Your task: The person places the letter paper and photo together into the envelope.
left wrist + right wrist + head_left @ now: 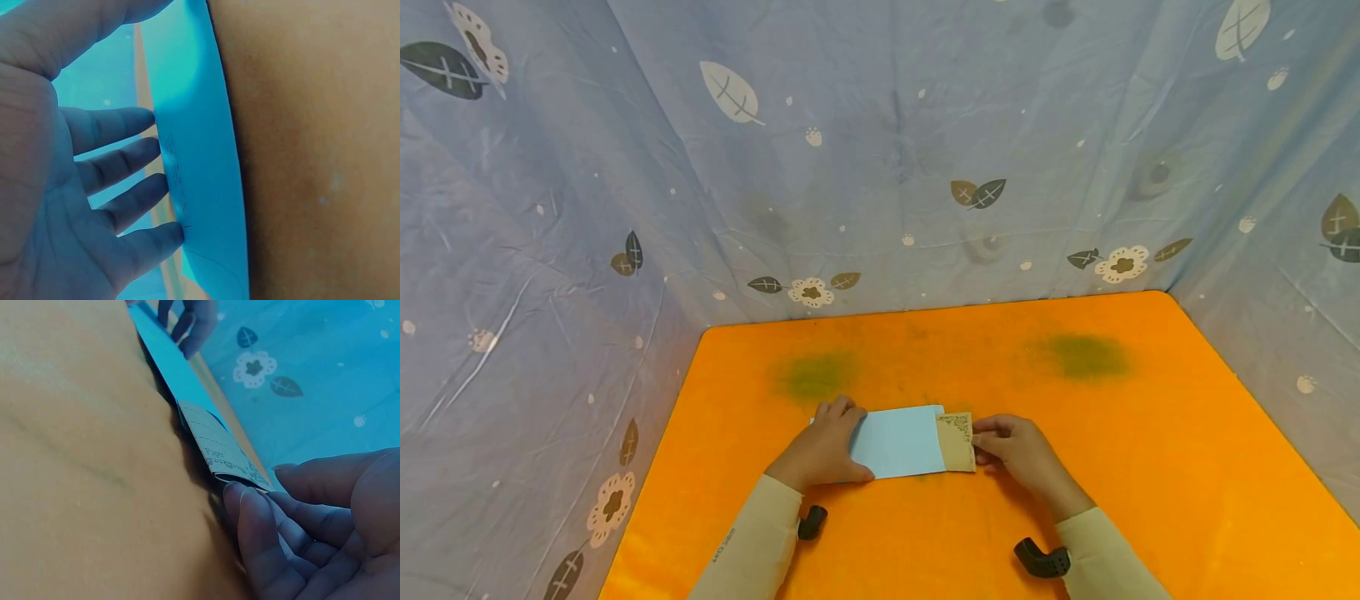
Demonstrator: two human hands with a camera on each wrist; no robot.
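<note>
A light blue envelope lies flat on the orange table, with a tan paper card sticking out of its right end. My left hand holds the envelope's left part, thumb on the near edge and fingers at the far edge. The left wrist view has the fingertips of the left hand against the envelope. At the card's outer end, my right hand has its fingertips on the edge. Up close, the card bears dark ornament and the printed word "Paper".
The orange table carries two dark greenish patches at the back. A blue-grey curtain with leaves and flowers surrounds it on the back and sides. Black curved pieces sit by both wrists, beside beige sleeves.
</note>
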